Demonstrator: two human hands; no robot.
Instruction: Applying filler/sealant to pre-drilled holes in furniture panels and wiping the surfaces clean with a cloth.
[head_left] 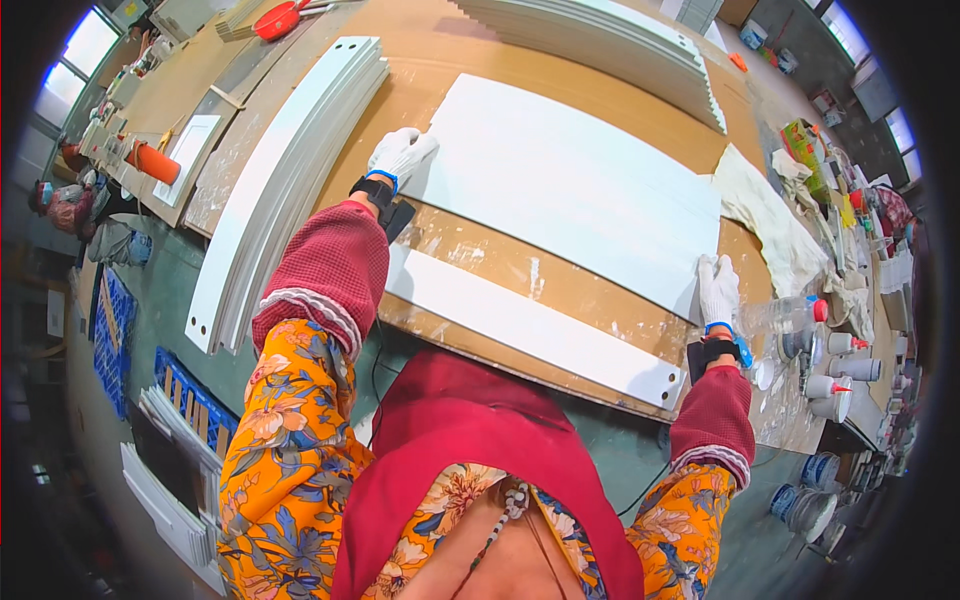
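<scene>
A wide white panel [575,185] lies across the brown, paint-spotted worktable [480,238] in front of me. At its left end, my left hand [403,158], in a white knit glove, has its fingers curled on the edge. My right hand [718,288], gloved the same way, grips the near right corner with fingers bent over the edge; its thumb is hard to make out. Between the wide panel and my body lies a narrow white board [530,325] with two dark holes at its right end.
Stacked white boards [290,190] stand left; another stack [610,45] is at the far side. A cream cloth [770,220] lies right, with a clear plastic bottle [785,315] and several red-tipped white bottles nearby. An orange cylinder [153,162] sits far left; blue pallets [112,330] are on the floor.
</scene>
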